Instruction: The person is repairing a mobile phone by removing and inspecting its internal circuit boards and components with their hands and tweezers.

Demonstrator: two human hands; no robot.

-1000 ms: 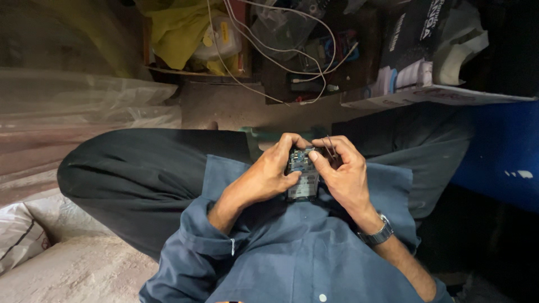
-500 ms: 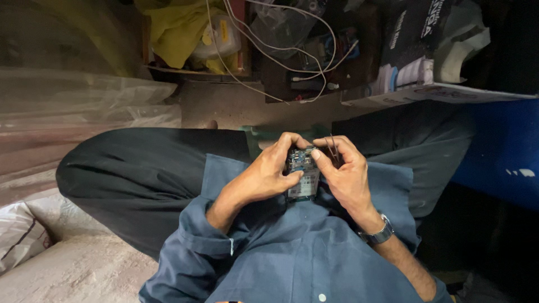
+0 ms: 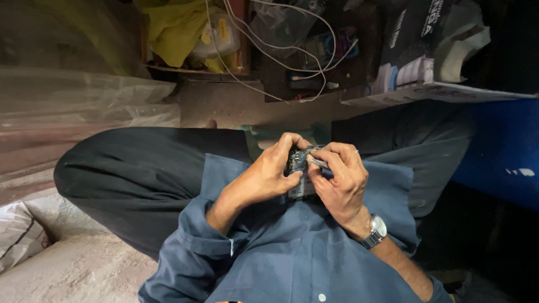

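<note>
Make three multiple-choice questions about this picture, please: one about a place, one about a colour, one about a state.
1. Where is the wristwatch?
A. on the right wrist
B. on the floor
C. on the left wrist

2. What colour is the shirt?
A. red
B. blue
C. white

3. How is the small circuit board held?
A. lying alone on the knee
B. hanging from a cable
C. gripped between both hands

Answers: 1 A, the watch sits just behind the right hand. 2 B, sleeves and front are blue. 3 C, the left hand and the right hand close on it from both sides.
</note>
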